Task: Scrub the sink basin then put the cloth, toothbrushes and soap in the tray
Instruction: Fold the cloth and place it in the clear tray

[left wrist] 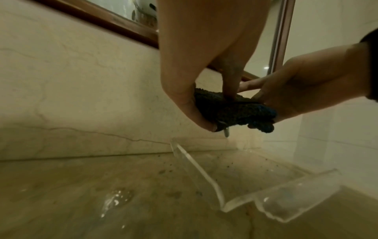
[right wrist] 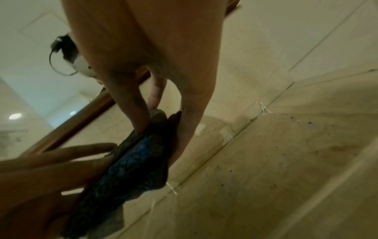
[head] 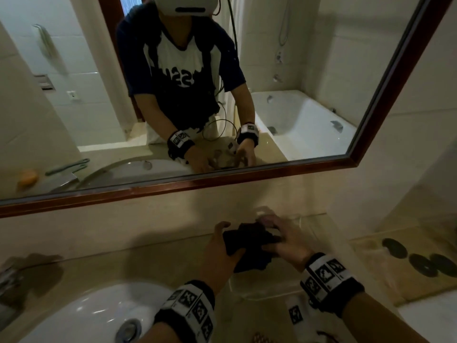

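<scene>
cloth (left wrist: pixel 233 111) in both hands, blue in wrist views

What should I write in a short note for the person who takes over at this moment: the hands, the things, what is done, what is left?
Left hand: grips the dark cloth from the left.
Right hand: pinches the same cloth from the right.
The cloth is bunched between both hands, held above the clear tray, not yet in it.
The tray stands on the counter, right of the sink basin.
Toothbrushes and orange soap show only in the mirror, lying on the counter.
Done: apparently the scrubbing, though that cannot be confirmed.
Left: lay the cloth in the tray, then the toothbrushes and soap.
</scene>
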`<state>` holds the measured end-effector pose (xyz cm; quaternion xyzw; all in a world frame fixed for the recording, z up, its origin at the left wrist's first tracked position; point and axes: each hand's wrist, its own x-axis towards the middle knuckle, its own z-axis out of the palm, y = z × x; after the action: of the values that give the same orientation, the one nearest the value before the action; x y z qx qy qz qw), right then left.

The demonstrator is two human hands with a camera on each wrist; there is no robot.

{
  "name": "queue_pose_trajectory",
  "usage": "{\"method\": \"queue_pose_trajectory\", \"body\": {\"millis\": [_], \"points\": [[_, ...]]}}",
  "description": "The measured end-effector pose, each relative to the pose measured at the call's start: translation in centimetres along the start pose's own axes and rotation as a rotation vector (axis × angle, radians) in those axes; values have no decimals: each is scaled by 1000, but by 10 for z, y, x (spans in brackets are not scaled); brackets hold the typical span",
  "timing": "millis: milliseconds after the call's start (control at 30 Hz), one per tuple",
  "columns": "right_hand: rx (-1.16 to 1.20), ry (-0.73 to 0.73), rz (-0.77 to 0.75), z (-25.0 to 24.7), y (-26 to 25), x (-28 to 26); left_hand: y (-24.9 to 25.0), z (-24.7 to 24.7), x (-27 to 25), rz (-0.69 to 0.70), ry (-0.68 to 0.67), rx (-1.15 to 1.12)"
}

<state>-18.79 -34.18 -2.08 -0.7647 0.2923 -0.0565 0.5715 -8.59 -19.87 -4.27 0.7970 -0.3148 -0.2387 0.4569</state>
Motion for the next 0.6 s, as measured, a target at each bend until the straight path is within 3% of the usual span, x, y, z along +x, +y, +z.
{"method": "queue_pose_trajectory", "body": {"millis": [167, 267, 400, 600], "points": [[-189, 14, 36, 12, 26, 14, -19, 12, 4, -44, -159, 269], [-320, -54, 80, 21, 36, 12, -26, 15, -1, -72, -263, 470], [-520, -136, 93, 28, 44, 8, -18, 14, -9, 90, -205, 830], [-758, -140, 45, 25, 41, 2, -23, 10, -14, 167, -205, 904]]}}
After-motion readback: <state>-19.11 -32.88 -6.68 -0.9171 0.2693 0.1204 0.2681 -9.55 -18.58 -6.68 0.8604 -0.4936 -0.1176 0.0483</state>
